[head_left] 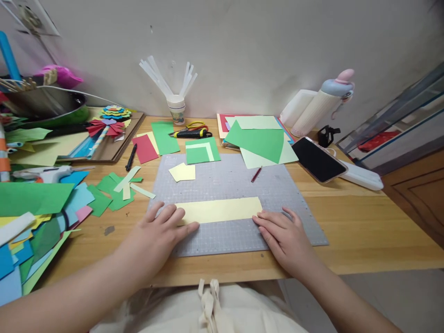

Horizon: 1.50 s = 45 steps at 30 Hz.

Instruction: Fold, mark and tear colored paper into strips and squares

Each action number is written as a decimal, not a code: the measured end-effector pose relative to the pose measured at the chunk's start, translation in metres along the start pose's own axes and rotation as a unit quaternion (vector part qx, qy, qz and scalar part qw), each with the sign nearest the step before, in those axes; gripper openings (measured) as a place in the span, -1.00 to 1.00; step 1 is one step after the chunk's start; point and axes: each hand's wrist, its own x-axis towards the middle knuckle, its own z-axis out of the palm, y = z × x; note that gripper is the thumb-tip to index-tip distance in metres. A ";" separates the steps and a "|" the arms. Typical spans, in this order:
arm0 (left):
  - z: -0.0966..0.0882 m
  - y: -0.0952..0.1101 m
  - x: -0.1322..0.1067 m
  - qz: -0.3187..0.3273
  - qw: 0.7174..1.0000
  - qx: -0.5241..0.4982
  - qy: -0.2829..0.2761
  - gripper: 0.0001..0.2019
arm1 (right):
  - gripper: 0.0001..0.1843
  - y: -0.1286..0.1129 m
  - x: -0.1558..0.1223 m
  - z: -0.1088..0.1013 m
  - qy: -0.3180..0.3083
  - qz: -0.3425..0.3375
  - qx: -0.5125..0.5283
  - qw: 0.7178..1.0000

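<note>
A long pale yellow paper strip point(219, 209) lies flat across the grey cutting mat point(239, 185). My left hand point(157, 233) rests flat on the mat with fingers spread, its fingertips on the strip's left end. My right hand point(282, 233) lies flat at the strip's right end, fingers stretched out and touching its corner. Neither hand grips anything. A small yellow paper piece point(182, 172) lies higher up on the mat, and a red pencil point(256, 174) lies near the mat's upper right.
Coloured paper scraps point(38, 217) pile at the left. Green sheets point(258, 138), a phone point(317, 159), a water bottle point(321, 108), scissors and a utility knife point(192, 133), a cup of white strips point(176, 108), a black pen point(131, 157) and a glue gun point(45, 173) sit around the mat.
</note>
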 end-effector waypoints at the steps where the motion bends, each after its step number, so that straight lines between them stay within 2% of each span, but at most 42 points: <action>1: -0.001 -0.002 -0.004 -0.005 1.000 0.001 -0.001 -0.45 | -0.70 0.000 0.000 0.000 0.000 0.000 0.002 1.000; 5: -0.003 -0.011 -0.018 -0.016 1.000 0.010 0.004 -0.42 | -0.70 0.001 -0.001 0.000 -0.009 0.005 0.010 1.000; 10: 0.004 -0.021 -0.034 -0.018 0.999 0.024 0.032 -0.38 | -0.70 0.001 -0.001 0.001 -0.014 0.010 0.013 1.000; 15: 0.009 -0.028 -0.046 -0.027 0.999 0.025 0.028 -0.33 | -0.70 0.001 -0.002 0.001 -0.016 0.011 0.012 1.000; 18: 0.003 -0.033 -0.045 -0.034 0.999 0.016 0.011 -0.34 | -0.70 0.001 -0.001 0.002 -0.008 0.009 0.014 1.000; 22: -0.012 -0.032 -0.022 -0.050 0.998 -0.030 -0.013 -0.65 | -0.72 0.002 0.000 0.004 0.012 0.000 0.020 1.000; 26: -0.014 -0.020 0.015 -0.120 0.985 -0.127 0.009 -0.90 | -0.73 0.002 0.000 0.005 0.012 0.000 0.026 1.000; 30: -0.002 -0.012 0.042 -0.136 0.981 -0.140 0.001 -0.75 | -0.72 0.001 0.000 0.004 0.010 -0.001 0.029 1.000; 32: 0.002 -0.013 0.049 -0.134 0.981 -0.141 -0.008 -0.76 | -0.72 0.000 0.001 0.004 0.005 0.001 0.031 1.000; 35: 0.001 -0.014 0.054 -0.105 0.985 -0.138 -0.013 -0.82 | -0.68 0.000 0.000 0.004 0.024 0.013 0.036 0.999; 38: -0.005 -0.009 0.050 -0.051 0.991 -0.122 0.000 -0.97 | -0.66 0.000 -0.003 -0.002 0.109 0.051 0.065 0.991; 40: -0.010 -0.002 0.043 -0.016 0.994 -0.107 0.012 -0.86 | -0.69 0.002 -0.003 -0.009 0.160 0.082 0.102 0.978; 42: -0.014 0.002 0.035 0.033 0.996 -0.061 0.061 -0.77 | -0.72 0.005 0.002 -0.017 0.170 0.100 0.144 0.970; 45: -0.012 0.001 0.026 0.121 0.971 0.039 0.202 -0.75 | -0.68 0.005 0.021 -0.025 0.091 0.111 0.223 0.964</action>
